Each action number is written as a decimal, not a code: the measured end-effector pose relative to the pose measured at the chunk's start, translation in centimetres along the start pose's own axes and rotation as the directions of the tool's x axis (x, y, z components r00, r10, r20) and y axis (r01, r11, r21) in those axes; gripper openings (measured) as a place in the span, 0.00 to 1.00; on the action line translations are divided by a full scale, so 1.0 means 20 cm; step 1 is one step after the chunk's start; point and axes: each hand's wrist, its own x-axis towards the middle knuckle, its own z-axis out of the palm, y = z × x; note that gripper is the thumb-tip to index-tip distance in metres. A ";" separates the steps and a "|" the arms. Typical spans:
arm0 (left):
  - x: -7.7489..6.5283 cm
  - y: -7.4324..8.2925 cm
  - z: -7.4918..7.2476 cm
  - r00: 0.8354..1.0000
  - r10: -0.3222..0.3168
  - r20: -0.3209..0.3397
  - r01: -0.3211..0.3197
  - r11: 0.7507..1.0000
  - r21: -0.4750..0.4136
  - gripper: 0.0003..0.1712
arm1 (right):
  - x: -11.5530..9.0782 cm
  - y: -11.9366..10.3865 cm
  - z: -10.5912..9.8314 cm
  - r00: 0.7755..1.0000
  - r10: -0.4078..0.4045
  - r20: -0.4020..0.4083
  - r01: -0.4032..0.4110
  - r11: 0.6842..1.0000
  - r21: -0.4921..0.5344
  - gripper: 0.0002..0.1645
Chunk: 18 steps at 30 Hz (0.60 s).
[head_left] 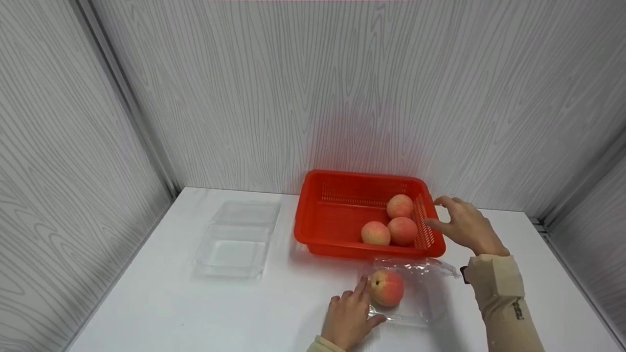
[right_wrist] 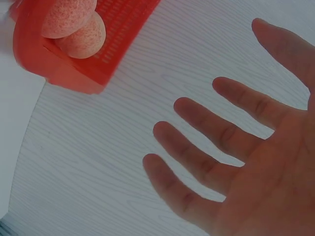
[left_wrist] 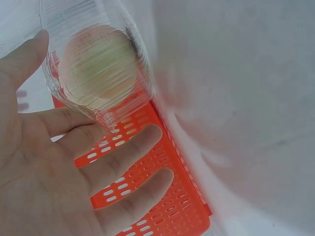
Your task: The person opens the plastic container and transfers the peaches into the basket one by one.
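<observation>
A peach (head_left: 387, 288) sits in the left part of a clear plastic clamshell box (head_left: 415, 305) with its lid raised, in front of the red basket. At the box's left side my left hand (head_left: 349, 318) rests with its thumb at the near edge and its forefinger beside the peach. In the left wrist view the peach (left_wrist: 98, 69) shows through the box wall, and the ring and little fingers (left_wrist: 135, 196) reach out past the box. My right hand (head_left: 467, 225) hovers just right of the basket (head_left: 304, 215), fingers spread and holding nothing. Inside the basket are three peaches (head_left: 403, 231), grouped at the right.
Another clear clamshell box (head_left: 234, 254) lies opened on the left of the white table (head_left: 161, 293). Wood-grain panels (head_left: 244, 98) enclose the back and both sides, and the basket stands near the back panel.
</observation>
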 end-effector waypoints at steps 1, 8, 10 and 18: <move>0.00 0.00 0.00 1.000 -0.001 0.001 0.001 1.000 0.000 0.48 | -0.01 0.00 0.00 1.000 0.012 -0.001 -0.012 1.000 -0.018 0.31; 0.00 0.00 0.00 1.000 -0.005 0.009 0.005 1.000 0.008 0.48 | -0.04 0.01 0.01 0.997 0.075 -0.009 -0.076 0.995 -0.061 0.30; 0.00 0.00 0.00 1.000 -0.008 0.014 0.008 1.000 0.006 0.48 | -0.05 0.02 0.02 0.997 0.080 -0.005 -0.080 0.995 -0.061 0.31; 0.00 0.01 -0.01 1.000 -0.017 0.024 0.017 1.000 -0.013 0.48 | -0.11 0.05 0.04 0.993 0.120 0.001 -0.120 0.993 -0.006 0.31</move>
